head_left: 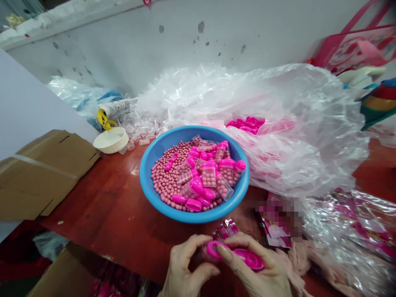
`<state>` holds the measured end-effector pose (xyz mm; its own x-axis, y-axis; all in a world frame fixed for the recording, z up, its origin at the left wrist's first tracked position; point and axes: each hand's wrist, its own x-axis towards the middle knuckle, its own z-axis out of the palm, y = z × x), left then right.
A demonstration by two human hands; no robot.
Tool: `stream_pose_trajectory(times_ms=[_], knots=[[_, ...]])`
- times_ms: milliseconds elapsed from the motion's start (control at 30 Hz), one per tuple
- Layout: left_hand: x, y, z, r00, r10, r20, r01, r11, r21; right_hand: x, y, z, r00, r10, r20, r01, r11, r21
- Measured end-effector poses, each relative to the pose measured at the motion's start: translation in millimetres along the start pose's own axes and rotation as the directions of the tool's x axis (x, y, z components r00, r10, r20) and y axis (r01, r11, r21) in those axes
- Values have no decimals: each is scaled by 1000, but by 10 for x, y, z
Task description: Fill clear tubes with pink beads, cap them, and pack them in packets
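Observation:
Between both hands, low in front of me, is a small candy container with a bright pink flip-top cap (249, 259). My left hand (187, 264) is closed around its body, which is mostly hidden by the fingers. My right hand (262, 268) pinches the pink cap, its thumb pressing near the rim. Just beyond the hands stands a blue basin (147, 194) of small pink balls (167, 181). On the balls lie several clear, pink-capped containers (208, 175) filled with them, along with loose pink caps (193, 205).
Clear plastic bags (293, 99) spread behind and right of the basin, one with pink caps (247, 123). Clear empty containers (145, 128) and a tape roll (111, 140) lie back left. Cardboard (40, 173) is at left; shiny printed packets (275, 231) lie at right.

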<state>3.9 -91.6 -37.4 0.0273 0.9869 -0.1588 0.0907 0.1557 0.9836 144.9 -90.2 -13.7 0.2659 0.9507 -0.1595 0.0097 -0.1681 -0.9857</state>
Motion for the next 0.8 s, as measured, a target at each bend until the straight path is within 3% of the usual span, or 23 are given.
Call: stream_pose_trajectory(times_ms=[100, 233, 400, 633, 800], knots=[[37, -37, 22, 998, 67, 13, -66, 998, -9, 23, 107, 54, 986, -165, 27, 163, 985, 49], [89, -172, 3, 992, 123, 22, -122, 992, -25, 87, 321, 42, 934, -343, 102, 351, 934, -74], [120, -436, -53, 984, 175, 19, -174, 984, -19, 116, 552, 44, 786, -545, 292, 613, 750, -249], [114, -632, -123, 960, 268, -87, -263, 963, 65, 80, 635, 223, 731, -621, 282, 682, 687, -253], [113, -620, -150, 936, 344, -75, -332, 933, 138, 64, 655, 276, 693, -668, 270, 720, 648, -247]])
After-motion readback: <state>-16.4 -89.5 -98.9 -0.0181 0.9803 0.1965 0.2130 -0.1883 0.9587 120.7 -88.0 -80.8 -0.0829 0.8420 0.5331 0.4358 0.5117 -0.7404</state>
